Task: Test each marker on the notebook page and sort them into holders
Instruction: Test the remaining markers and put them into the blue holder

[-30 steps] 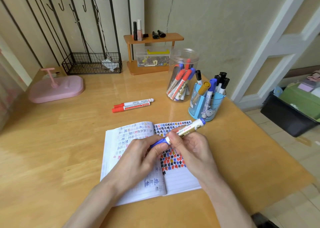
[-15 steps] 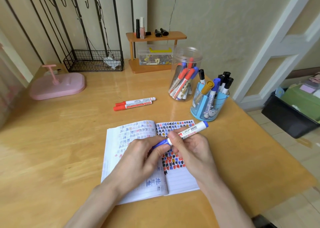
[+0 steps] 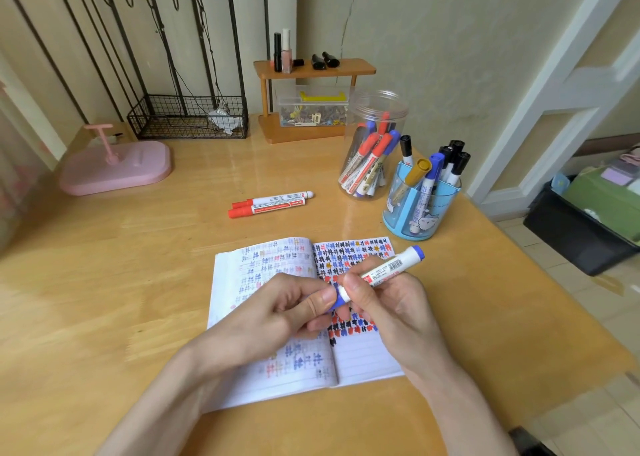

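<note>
Head view: right hand point(image 3: 394, 306) grips the blue marker point(image 3: 384, 268) mid-barrel, left hand point(image 3: 277, 313) pinches its cap point(image 3: 337, 303), above notebook point(image 3: 363, 358) at 6 o'clock. Judged light, rigid, slick; barrel grip suits.

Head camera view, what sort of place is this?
Probably a home desk in a room corner: a wooden table, nail polish on a small shelf, and a wire hook rack.

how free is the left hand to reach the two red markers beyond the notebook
Probably yes, once freed: the left hand grips the blue marker by its cap. Nothing stands between it and the red markers beyond the notebook.
</note>
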`<act>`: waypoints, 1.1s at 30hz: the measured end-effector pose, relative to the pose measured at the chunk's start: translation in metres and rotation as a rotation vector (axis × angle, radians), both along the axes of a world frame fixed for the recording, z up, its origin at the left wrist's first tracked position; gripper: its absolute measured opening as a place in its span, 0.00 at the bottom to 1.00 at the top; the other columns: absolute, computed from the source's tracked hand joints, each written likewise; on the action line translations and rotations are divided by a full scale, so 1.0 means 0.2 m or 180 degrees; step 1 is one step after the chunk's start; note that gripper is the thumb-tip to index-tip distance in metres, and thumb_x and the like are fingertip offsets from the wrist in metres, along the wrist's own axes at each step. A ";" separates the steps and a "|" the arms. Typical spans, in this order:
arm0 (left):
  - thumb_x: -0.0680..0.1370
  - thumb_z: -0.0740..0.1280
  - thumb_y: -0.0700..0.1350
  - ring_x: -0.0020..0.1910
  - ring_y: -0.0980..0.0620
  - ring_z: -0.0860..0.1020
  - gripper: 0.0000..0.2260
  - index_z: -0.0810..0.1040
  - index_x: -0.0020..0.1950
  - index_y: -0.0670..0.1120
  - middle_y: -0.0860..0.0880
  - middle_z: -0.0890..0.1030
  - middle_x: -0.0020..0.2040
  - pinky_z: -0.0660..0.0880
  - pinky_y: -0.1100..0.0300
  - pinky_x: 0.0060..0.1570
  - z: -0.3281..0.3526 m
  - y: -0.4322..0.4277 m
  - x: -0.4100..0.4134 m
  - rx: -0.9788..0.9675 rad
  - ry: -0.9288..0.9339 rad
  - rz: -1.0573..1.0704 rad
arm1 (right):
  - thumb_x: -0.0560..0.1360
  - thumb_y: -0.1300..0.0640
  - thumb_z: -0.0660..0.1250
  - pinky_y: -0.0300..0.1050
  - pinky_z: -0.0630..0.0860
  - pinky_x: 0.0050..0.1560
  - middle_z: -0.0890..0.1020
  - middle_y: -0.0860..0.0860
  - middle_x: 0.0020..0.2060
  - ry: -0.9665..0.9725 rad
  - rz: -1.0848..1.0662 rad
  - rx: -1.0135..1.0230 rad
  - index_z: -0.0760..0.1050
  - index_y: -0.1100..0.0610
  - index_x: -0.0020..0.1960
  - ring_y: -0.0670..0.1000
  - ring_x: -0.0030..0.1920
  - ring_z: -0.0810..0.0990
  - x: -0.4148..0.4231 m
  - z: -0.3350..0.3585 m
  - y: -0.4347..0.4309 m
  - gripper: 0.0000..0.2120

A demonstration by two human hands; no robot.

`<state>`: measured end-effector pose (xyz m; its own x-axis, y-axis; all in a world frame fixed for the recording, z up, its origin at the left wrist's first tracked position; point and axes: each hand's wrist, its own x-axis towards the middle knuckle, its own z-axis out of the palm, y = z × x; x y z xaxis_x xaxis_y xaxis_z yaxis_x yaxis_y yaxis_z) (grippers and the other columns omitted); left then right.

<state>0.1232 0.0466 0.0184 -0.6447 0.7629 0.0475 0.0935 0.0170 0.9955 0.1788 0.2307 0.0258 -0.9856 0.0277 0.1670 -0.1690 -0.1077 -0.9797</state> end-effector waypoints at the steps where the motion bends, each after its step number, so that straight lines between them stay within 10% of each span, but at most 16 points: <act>1: 0.84 0.60 0.54 0.32 0.50 0.62 0.16 0.85 0.50 0.48 0.51 0.68 0.33 0.59 0.61 0.33 0.00 0.00 0.00 -0.0004 0.0020 0.0054 | 0.77 0.60 0.68 0.34 0.74 0.37 0.79 0.46 0.30 -0.0019 -0.0019 -0.0003 0.77 0.65 0.46 0.43 0.32 0.78 0.00 0.00 0.00 0.08; 11: 0.87 0.56 0.58 0.36 0.54 0.72 0.14 0.76 0.51 0.52 0.59 0.74 0.36 0.71 0.57 0.39 -0.06 0.03 0.04 -0.1243 0.2339 0.0989 | 0.79 0.45 0.69 0.39 0.67 0.31 0.73 0.56 0.26 -0.0474 -0.0785 0.0373 0.72 0.57 0.29 0.49 0.27 0.70 -0.05 -0.05 -0.01 0.24; 25: 0.88 0.57 0.50 0.33 0.60 0.67 0.17 0.79 0.51 0.41 0.60 0.72 0.34 0.65 0.69 0.38 0.00 0.01 0.02 -0.0432 0.0813 0.0361 | 0.81 0.51 0.68 0.36 0.69 0.33 0.76 0.54 0.30 -0.0169 -0.0454 0.0282 0.78 0.61 0.41 0.46 0.31 0.73 -0.03 -0.03 0.01 0.15; 29: 0.86 0.57 0.54 0.34 0.53 0.64 0.19 0.80 0.50 0.43 0.44 0.68 0.36 0.63 0.58 0.38 -0.01 0.01 0.00 -0.0286 0.0519 0.0282 | 0.80 0.51 0.68 0.37 0.70 0.33 0.76 0.55 0.30 -0.0156 -0.0435 0.0261 0.78 0.66 0.44 0.47 0.31 0.73 -0.03 -0.03 0.02 0.17; 33: 0.86 0.56 0.54 0.31 0.52 0.62 0.19 0.80 0.49 0.43 0.55 0.67 0.32 0.62 0.59 0.35 -0.01 -0.01 -0.02 -0.0274 0.0308 0.0197 | 0.81 0.51 0.68 0.39 0.70 0.34 0.77 0.54 0.30 -0.0077 -0.0345 0.0302 0.79 0.63 0.45 0.48 0.32 0.73 -0.03 -0.03 0.01 0.15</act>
